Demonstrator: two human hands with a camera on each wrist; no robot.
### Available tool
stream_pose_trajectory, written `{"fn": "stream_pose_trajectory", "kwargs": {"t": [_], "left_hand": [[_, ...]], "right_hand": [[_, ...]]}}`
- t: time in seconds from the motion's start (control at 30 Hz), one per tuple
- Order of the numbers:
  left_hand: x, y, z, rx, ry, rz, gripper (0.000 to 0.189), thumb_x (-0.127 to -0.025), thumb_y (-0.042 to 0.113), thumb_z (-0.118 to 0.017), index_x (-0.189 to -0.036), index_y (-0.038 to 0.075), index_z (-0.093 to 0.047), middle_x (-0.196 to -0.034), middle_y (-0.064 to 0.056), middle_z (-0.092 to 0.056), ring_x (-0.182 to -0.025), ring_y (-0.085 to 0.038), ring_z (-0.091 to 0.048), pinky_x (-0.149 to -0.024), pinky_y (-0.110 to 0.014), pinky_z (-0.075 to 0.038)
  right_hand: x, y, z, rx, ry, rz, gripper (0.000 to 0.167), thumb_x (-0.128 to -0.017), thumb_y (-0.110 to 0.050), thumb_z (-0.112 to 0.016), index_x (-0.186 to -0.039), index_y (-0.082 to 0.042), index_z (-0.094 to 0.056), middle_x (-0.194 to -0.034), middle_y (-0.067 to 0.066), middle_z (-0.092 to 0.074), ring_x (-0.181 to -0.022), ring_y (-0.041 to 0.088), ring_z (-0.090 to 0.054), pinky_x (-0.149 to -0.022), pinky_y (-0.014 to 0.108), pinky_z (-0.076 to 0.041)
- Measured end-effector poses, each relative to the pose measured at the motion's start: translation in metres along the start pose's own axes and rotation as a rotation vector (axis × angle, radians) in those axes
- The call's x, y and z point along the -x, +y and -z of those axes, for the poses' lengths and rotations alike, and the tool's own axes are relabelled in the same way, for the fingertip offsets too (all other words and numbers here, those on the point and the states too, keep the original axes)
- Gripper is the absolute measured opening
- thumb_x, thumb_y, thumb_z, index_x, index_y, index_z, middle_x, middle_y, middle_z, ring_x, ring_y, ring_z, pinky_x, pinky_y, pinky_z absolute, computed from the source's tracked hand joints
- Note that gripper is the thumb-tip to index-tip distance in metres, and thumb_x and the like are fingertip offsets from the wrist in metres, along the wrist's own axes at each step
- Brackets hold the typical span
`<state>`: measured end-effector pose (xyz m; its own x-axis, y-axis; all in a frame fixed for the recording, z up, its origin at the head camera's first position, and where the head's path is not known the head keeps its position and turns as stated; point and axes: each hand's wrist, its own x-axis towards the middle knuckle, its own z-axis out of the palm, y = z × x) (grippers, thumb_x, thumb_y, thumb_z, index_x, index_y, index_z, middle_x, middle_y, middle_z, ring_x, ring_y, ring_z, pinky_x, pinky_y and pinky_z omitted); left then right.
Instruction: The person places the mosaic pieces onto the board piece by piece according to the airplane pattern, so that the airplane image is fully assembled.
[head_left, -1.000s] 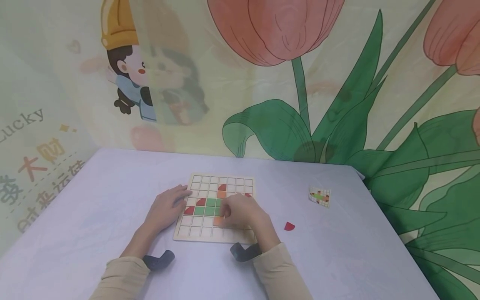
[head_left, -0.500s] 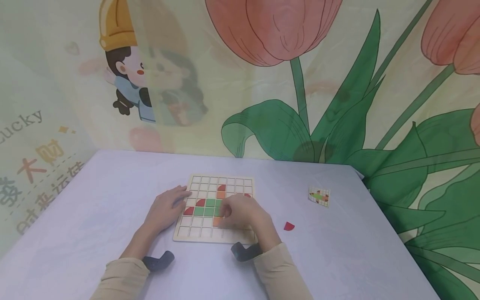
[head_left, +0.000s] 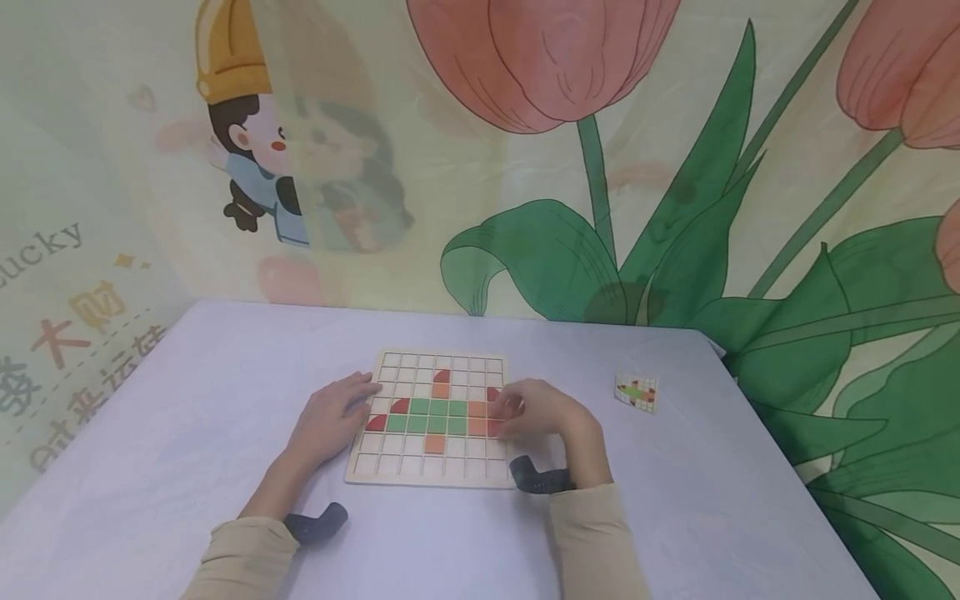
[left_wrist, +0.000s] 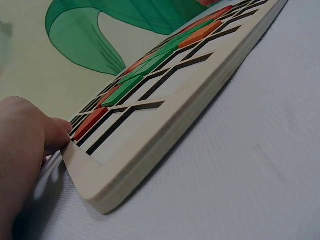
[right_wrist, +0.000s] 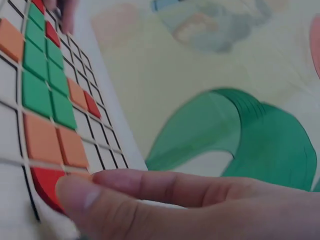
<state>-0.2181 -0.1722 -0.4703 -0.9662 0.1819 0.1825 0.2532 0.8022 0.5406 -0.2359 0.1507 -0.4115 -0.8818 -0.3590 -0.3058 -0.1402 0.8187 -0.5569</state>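
Note:
A wooden grid board [head_left: 408, 471] lies on the table, holding green tiles [head_left: 438, 417], orange tiles [head_left: 435, 443] and red quarter-round tiles [head_left: 400, 406]. My left hand [head_left: 333, 417] rests at the board's left edge, its fingertips touching the rim beside a red tile [left_wrist: 90, 124]. Over the right edge, my right hand [head_left: 543, 408] has thumb and index finger brought together. They pinch a red quarter-round tile [right_wrist: 47, 187] at the end of the orange pair [right_wrist: 55, 142]. The thumb [right_wrist: 82, 195] covers part of this tile.
A small pattern card [head_left: 637, 392] with a coloured grid stands to the right of the board. A white cloth covers the table [head_left: 262, 350]. Behind it hangs a printed backdrop [head_left: 525, 217] with tulips. Both wrists carry dark camera mounts [head_left: 536, 477].
My right hand has moved from the board's middle to its right edge, uncovering green and orange tiles. The loose red tile is gone from the table. My left hand stays put.

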Motion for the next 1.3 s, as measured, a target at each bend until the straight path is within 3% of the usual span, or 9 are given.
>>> {"fn": "stream_pose_trajectory", "kwargs": {"t": [0.3, 0.43, 0.6, 0.83, 1.03, 1.2, 1.3], "left_hand": [[0.002, -0.001, -0.001, 0.009, -0.004, 0.012, 0.036, -0.092, 0.018, -0.053, -0.126, 0.009, -0.060, -0.143, -0.013, -0.049, -0.135, -0.037, -0.039, -0.111, -0.059, -0.028], [0.001, -0.002, -0.002, 0.007, 0.000, 0.008, 0.036, -0.092, 0.018, -0.053, -0.126, 0.010, -0.060, -0.142, -0.012, -0.050, -0.135, -0.036, -0.040, -0.111, -0.059, -0.029], [0.000, -0.003, -0.003, 0.002, 0.003, -0.005, 0.036, -0.091, 0.016, -0.053, -0.126, 0.010, -0.061, -0.142, -0.012, -0.050, -0.136, -0.035, -0.040, -0.111, -0.059, -0.028], [-0.001, 0.000, -0.001, -0.005, -0.001, 0.004, 0.036, -0.092, 0.017, -0.053, -0.126, 0.009, -0.060, -0.143, -0.012, -0.050, -0.136, -0.035, -0.039, -0.112, -0.059, -0.027], [0.000, -0.001, -0.001, -0.004, -0.002, 0.005, 0.036, -0.092, 0.016, -0.053, -0.126, 0.009, -0.060, -0.142, -0.012, -0.050, -0.136, -0.035, -0.039, -0.112, -0.059, -0.029], [0.000, -0.002, -0.001, 0.005, 0.002, -0.003, 0.035, -0.092, 0.016, -0.053, -0.125, 0.009, -0.061, -0.142, -0.013, -0.050, -0.136, -0.035, -0.040, -0.111, -0.058, -0.029], [0.000, -0.002, -0.001, 0.004, 0.003, -0.006, 0.035, -0.092, 0.016, -0.053, -0.125, 0.009, -0.061, -0.142, -0.013, -0.050, -0.135, -0.035, -0.040, -0.111, -0.058, -0.029]], "right_hand": [[0.018, 0.041, 0.014, -0.079, 0.017, -0.166, 0.025, -0.077, -0.014, -0.077, -0.100, -0.020, -0.068, -0.087, 0.003, -0.059, -0.081, 0.020, -0.055, -0.067, 0.030, -0.049], [0.029, 0.061, 0.019, -0.097, 0.019, -0.189, 0.027, -0.076, -0.013, -0.077, -0.101, -0.019, -0.069, -0.086, 0.003, -0.057, -0.083, 0.019, -0.052, -0.066, 0.029, -0.045], [0.038, 0.078, 0.024, -0.105, 0.009, -0.161, 0.026, -0.077, -0.010, -0.076, -0.102, -0.018, -0.072, -0.081, 0.003, -0.053, -0.082, 0.017, -0.048, -0.064, 0.028, -0.040], [0.035, 0.079, 0.023, -0.108, 0.020, -0.170, 0.024, -0.077, -0.011, -0.077, -0.099, -0.019, -0.072, -0.077, 0.004, -0.051, -0.081, 0.018, -0.047, -0.063, 0.028, -0.038], [0.023, 0.072, 0.015, -0.105, 0.087, -0.222, 0.014, -0.077, -0.017, -0.078, -0.090, -0.017, -0.071, -0.080, 0.005, -0.054, -0.086, 0.019, -0.048, -0.066, 0.029, -0.040], [0.010, 0.066, 0.008, -0.069, 0.149, -0.193, 0.013, -0.081, -0.025, -0.074, -0.081, -0.014, -0.066, -0.080, 0.002, -0.058, -0.085, 0.019, -0.050, -0.067, 0.028, -0.042], [0.004, 0.063, 0.006, -0.056, 0.168, -0.172, 0.015, -0.083, -0.029, -0.072, -0.085, -0.015, -0.067, -0.081, 0.002, -0.058, -0.085, 0.019, -0.050, -0.068, 0.028, -0.043]]}}
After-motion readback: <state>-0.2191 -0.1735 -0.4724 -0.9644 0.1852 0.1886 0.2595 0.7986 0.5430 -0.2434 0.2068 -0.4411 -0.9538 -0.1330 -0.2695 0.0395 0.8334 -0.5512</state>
